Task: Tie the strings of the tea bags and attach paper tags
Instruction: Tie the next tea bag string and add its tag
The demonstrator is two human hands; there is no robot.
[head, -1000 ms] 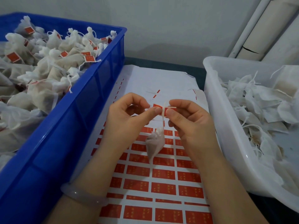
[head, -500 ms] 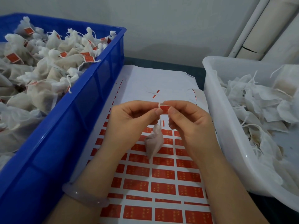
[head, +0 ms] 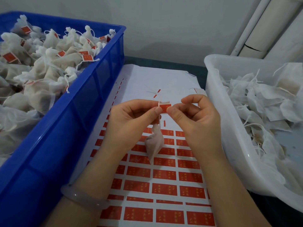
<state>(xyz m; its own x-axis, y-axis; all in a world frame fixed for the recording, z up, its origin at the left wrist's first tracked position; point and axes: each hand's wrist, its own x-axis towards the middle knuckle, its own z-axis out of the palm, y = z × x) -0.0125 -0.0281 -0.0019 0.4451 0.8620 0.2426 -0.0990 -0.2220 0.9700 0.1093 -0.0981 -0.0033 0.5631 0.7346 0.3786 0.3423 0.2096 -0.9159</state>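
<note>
Left hand (head: 131,118) pinching the left end of a red paper tag (head: 164,107) between thumb and forefinger. Right hand (head: 196,117) pinching the tag's right end the same way, other fingers curled. Tag held level between the two thumbs, folded over a white string (head: 159,118), a sliver of white backing showing above it. String dropping straight from the tag's left edge to a small filled tea bag (head: 155,145), hanging free over the sticker sheet (head: 164,176), not resting on it.

Below the hands, rows of unused red tags on the sheet; upper part of the sheet peeled bare, only thin red slivers left. Left of the sheet, a blue crate (head: 91,89) heaped with tied, tagged bags. Right of it, a white tub (head: 218,102) of flat bags, no tags visible on them.

Step in hand, by the look of it: sealing the tag around the string, the knot apparently already made. Next move likely calling for a firm squeeze along the fold, edges aligned and string trapped inside, then a drop into the blue crate and a reach to the tub for a fresh bag.
</note>
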